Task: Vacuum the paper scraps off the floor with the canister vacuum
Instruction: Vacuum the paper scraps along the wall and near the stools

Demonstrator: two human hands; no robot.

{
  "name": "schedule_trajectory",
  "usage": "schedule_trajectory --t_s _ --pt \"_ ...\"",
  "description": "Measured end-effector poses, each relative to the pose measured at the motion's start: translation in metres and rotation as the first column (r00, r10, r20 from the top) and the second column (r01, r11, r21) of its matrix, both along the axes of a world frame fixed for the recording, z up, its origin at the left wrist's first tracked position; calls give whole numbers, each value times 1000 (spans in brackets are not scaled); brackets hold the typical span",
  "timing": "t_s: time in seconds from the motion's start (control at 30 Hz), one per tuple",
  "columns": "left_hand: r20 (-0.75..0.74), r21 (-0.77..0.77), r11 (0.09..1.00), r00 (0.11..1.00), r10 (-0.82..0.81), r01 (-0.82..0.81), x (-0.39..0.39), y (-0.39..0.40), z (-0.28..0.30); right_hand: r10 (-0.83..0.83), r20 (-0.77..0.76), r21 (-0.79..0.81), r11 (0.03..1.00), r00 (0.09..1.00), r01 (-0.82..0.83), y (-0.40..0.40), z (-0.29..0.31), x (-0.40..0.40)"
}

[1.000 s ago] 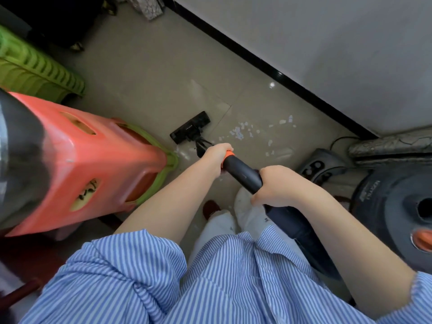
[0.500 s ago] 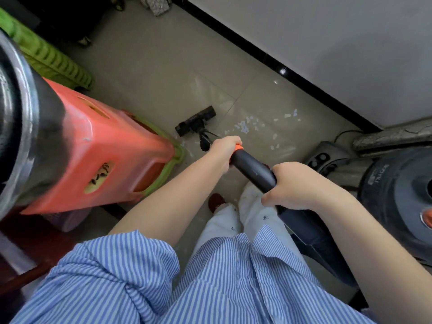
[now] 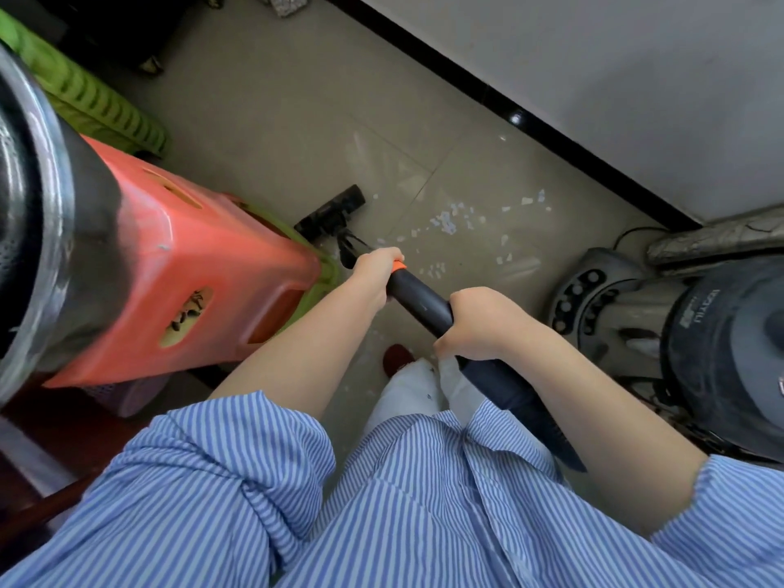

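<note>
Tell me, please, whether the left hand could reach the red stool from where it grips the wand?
Probably yes. The left hand grips the vacuum wand close beside the red stool, with nothing visible between them, though it would have to let go first.

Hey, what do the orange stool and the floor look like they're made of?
Orange stool: looks like moulded plastic, semi-glossy, judging by its rounded edges, cut-out slots and scuffed sheen. Floor: apparently glazed beige tile, since straight grout lines cross it and it reflects light.

Wand [image 3: 418, 301] partly hidden under both hands; canister vacuum [image 3: 729, 354] cut by the right edge.
</note>
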State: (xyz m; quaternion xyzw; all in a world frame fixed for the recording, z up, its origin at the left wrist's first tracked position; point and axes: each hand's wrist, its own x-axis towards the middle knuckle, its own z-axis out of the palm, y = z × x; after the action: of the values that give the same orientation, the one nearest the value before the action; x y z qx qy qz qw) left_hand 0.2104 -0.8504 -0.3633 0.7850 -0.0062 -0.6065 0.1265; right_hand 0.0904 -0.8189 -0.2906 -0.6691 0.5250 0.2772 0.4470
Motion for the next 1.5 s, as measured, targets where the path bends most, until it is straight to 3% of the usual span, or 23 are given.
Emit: schedule_trajectory --t_s 0.13,0.37,1.2,1.5 --pt "3 28 999 1000 18 -18 -3 20 -10 33 -34 28 999 999 -32 14 -3 -3" --pt "-31 -64 996 998 57 -59 -13 39 -24 47 -61 -11 999 997 -48 32 -6 -19" --pt "3 11 974 974 228 -228 -113 67 -54 262 -72 8 965 962 -262 37 -23 -111" --pt "-78 -25 956 954 289 -291 -150 63 -40 302 -107 -26 952 947 -306 21 11 -150"
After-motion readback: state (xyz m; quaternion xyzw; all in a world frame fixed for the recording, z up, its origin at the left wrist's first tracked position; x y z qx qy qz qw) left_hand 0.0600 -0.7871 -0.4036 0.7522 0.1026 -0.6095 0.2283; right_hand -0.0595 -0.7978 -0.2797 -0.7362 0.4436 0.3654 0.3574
